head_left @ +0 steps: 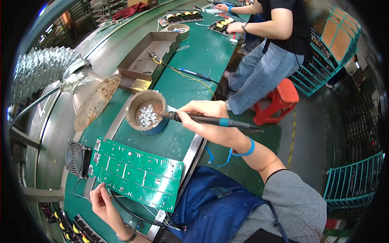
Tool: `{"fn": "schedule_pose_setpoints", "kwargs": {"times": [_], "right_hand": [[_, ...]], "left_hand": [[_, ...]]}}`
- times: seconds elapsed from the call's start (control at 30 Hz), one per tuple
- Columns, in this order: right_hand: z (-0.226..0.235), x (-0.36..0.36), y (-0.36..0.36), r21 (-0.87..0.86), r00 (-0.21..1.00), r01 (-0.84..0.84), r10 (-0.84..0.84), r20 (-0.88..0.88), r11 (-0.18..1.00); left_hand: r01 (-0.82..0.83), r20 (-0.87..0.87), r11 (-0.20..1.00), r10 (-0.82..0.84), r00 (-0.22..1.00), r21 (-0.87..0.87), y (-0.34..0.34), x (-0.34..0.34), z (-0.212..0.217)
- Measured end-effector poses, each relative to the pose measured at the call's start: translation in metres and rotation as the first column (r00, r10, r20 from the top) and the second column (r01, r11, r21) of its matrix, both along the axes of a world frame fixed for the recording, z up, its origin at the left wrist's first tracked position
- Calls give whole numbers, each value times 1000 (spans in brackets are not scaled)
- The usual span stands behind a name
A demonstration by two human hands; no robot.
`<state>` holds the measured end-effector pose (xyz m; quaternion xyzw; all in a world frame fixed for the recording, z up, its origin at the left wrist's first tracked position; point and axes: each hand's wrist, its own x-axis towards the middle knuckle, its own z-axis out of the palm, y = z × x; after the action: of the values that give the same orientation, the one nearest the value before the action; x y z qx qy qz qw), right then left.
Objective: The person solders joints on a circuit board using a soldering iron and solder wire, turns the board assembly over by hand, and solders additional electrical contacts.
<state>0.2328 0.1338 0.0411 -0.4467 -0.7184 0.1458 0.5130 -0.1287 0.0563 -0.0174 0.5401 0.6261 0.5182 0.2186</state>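
My right hand (204, 117) is closed around a soldering iron (219, 121) with a black and teal handle. Its tip end reaches the rim of a round pot (133, 103) that holds silvery solder scraps (147, 116). In front of me lies a green circuit board (137, 172), tilted across the bench, with rows of solder joints and white lines. At its near left edge my left hand (104, 204) has thumb and finger closed, seemingly pinching the board. Whether a thin wire is also between those fingers cannot be made out.
A fume duct hood (91, 97) hangs left of the pot, above a small fan (77, 158). A brown metal tray (142, 56) and a second soldering iron (190, 73) lie farther along the green bench. A co-worker (275, 44) stands beyond, near a red stool (279, 101).
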Motion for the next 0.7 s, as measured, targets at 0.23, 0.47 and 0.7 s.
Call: {"fn": "schedule_pose_setpoints", "kwargs": {"times": [0.23, 0.47, 0.7], "right_hand": [[-12, 5, -1, -11, 994, 92, -91, 57, 996], [-18, -2, -6, -187, 940, 330, -340, -28, 925], [-27, 9, 1, -155, 944, 250, -276, -181, 956]], "left_hand": [[-11, -60, 1000, 10, 998, -10, 1, 3, 4], [-104, 91, 995, 103, 991, 3, 2, 8, 3], [-67, -24, 998, 68, 997, 22, 1, 9, 7]]}}
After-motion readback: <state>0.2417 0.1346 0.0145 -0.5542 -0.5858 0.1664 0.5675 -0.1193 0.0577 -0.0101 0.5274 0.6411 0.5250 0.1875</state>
